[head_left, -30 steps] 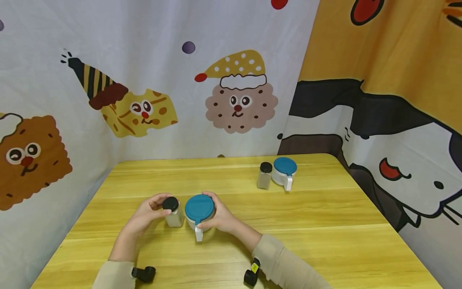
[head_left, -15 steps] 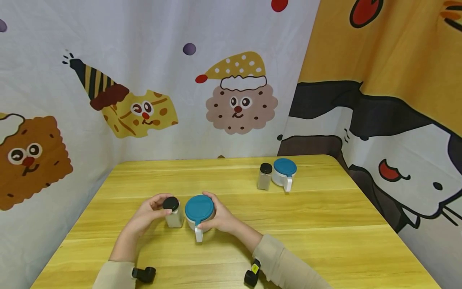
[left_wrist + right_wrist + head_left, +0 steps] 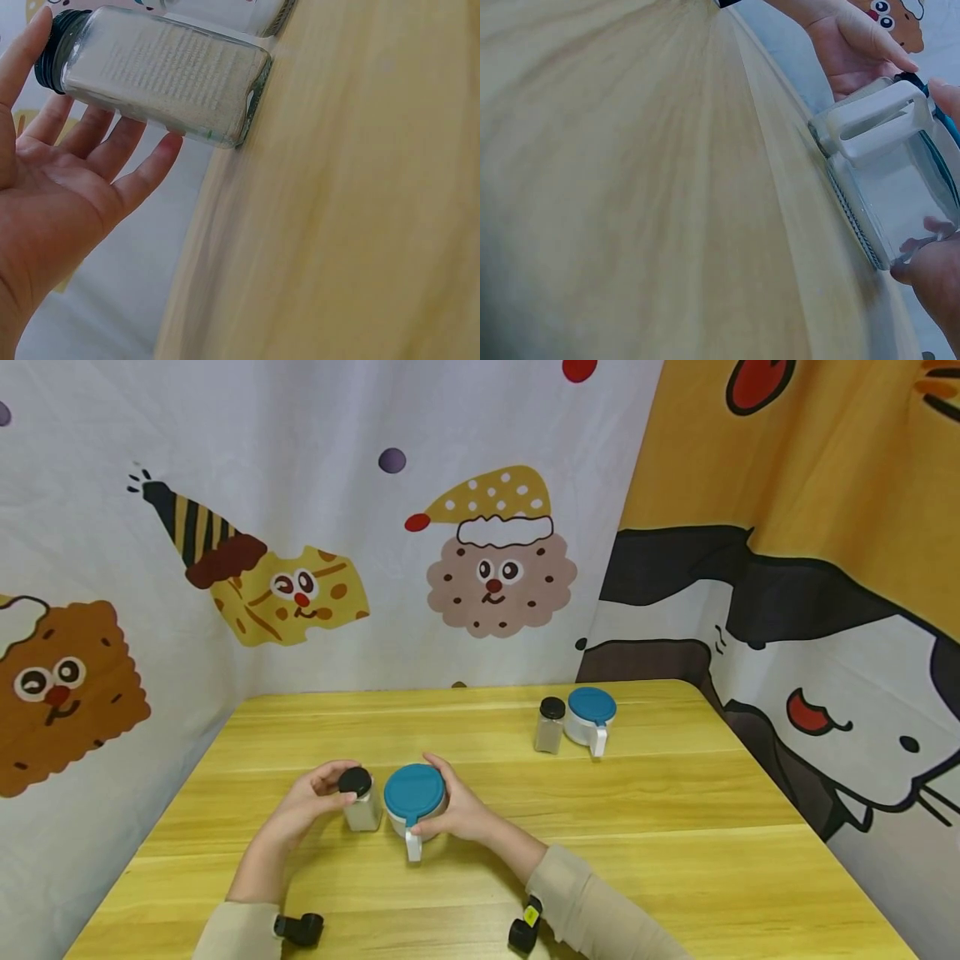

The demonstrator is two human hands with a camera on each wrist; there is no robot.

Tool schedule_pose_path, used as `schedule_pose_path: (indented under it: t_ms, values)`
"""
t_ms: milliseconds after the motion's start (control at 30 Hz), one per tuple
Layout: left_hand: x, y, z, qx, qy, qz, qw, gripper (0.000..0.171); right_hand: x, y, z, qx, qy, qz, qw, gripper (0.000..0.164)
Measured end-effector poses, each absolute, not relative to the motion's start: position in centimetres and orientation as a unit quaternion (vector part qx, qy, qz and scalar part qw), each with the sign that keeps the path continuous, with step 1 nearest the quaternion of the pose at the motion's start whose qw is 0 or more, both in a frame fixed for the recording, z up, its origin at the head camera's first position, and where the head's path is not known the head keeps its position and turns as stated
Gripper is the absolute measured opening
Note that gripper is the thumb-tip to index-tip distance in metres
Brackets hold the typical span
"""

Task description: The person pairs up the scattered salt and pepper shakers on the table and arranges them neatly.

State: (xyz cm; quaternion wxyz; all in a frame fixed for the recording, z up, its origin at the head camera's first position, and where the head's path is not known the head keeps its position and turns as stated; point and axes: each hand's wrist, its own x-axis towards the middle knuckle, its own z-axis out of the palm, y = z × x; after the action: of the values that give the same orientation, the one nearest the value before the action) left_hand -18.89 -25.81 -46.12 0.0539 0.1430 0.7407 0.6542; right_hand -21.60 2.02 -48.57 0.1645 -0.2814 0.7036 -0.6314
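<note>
A square clear-glass spice jar (image 3: 363,814) with a black lid stands upright on the table, pale contents inside. My left hand (image 3: 303,802) holds it from the left; its thumb lies at the lid and the fingertips touch the glass in the left wrist view. Just right of it stands a round glass seasoning pot (image 3: 415,792) with a blue lid and a white handle pointing toward me. My right hand (image 3: 459,810) grips this pot from the right, thumb near the handle and fingers round the far side. A narrow gap separates the two containers in the head view.
At the back right of the wooden table (image 3: 637,852) stand a second black-lidded spice jar (image 3: 550,735) and a second blue-lidded pot (image 3: 592,714), side by side. A cartoon-printed curtain (image 3: 315,435) hangs behind the table and along its sides.
The fingertips of my right hand have shifted very slightly away from me at the pot's far side. My left hand, the jar and the pot stay in place.
</note>
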Motion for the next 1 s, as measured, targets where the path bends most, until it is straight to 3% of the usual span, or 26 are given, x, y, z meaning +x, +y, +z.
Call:
schedule_pose_path:
  t_ms: [367, 1000]
  values:
    - [-18.9, -26.1, -46.1, 0.155, 0.736, 0.657, 0.063, 0.051, -21.0, 3.2, -46.2, -0.323, 0.698, -0.618, 0.163, 0.108]
    - [-19.0, -25.7, -45.4, 0.201, 0.736, 0.646, -0.002, 0.051, -21.0, 3.7, -45.4, -0.335, 0.695, -0.619, 0.147, 0.106]
